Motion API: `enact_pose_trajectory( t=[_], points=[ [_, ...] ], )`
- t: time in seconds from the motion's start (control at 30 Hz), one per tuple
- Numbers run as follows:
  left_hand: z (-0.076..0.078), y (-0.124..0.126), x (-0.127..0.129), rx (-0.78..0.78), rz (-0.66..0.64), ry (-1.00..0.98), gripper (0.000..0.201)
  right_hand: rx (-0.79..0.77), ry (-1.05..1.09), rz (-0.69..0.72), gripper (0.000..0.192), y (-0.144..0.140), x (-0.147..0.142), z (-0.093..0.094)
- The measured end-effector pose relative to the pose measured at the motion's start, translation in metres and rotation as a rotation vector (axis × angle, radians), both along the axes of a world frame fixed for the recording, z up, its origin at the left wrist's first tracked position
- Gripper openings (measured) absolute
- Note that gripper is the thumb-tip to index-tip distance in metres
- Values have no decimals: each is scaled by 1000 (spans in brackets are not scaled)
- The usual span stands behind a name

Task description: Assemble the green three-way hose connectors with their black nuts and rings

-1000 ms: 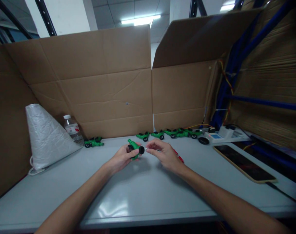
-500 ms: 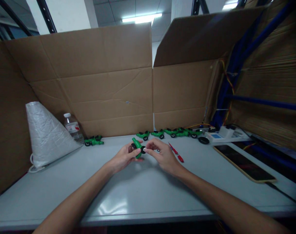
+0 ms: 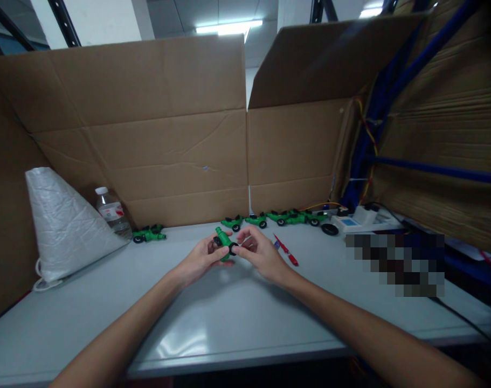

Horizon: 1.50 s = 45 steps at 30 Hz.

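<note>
Green toy car (image 3: 224, 249) with black wheels sits gripped between both hands just above the grey table (image 3: 213, 323), near its middle. Left hand (image 3: 199, 260) clasps the car's body from the left and below; right hand (image 3: 260, 252) pinches at its right end, where a black wheel shows, fingers curled.

At far left a white woven sack (image 3: 57, 223) leans against the cardboard wall (image 3: 148, 134); what it holds is hidden. Beside it stands a capped clear water bottle (image 3: 110, 211), then a lone green car (image 3: 148, 234). Right of centre, a row of green cars (image 3: 277, 218) lines the wall's foot, with a loose black wheel (image 3: 330, 229) and a red pen (image 3: 286, 250) near the right hand. Farther right lie a white device (image 3: 356, 221) and blue racking (image 3: 410, 161).

Bare tabletop spreads from the hands to the near edge.
</note>
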<state>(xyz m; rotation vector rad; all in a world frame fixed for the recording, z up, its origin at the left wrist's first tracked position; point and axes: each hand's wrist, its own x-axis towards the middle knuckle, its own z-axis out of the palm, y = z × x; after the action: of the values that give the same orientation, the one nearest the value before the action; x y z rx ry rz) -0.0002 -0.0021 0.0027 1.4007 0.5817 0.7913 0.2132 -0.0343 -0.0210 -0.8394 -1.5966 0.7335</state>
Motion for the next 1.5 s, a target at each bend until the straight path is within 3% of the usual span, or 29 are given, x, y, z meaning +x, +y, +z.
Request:
enact_pose_trajectory(
  t=[0.37,0.63,1.0,1.3,1.5],
  points=[
    [0,-1,5,126,47,62,55,-264,159,232,47,7,-5,-5],
    [-6,6,1,269,141,142,52,-338,194,338,48,5,-6,-9],
    [-2,0,4,567,217,310,46,-292,199,280,35,0,-6,-2],
    [-8,-2,6,628,234,420,49,-535,484,405,40,1,-10,-8],
    [-7,3,0,580,387,472,56,-616,423,395,38,3,-5,-2]
  ],
)
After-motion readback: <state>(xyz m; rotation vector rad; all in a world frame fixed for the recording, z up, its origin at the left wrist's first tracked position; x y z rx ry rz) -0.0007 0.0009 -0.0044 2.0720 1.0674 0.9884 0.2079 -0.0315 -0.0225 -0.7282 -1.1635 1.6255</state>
